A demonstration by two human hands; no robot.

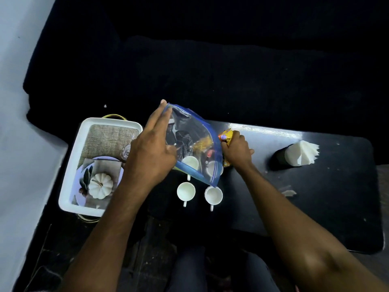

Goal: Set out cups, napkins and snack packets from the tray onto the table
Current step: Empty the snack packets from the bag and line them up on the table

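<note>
Left hand (151, 150): closed on clear zip bag (193, 142), held above cups (186, 191) on desk (315, 197) | right hand (236, 150): clenched round snack packet (225, 137), beside bag | advice: packet is best laid flat, clear of cups.

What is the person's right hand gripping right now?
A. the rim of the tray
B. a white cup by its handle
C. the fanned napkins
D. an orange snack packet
D: the right hand is closed around an orange snack packet beside the clear zip bag that the left hand holds up, while the napkins stand untouched off to the right.
</note>
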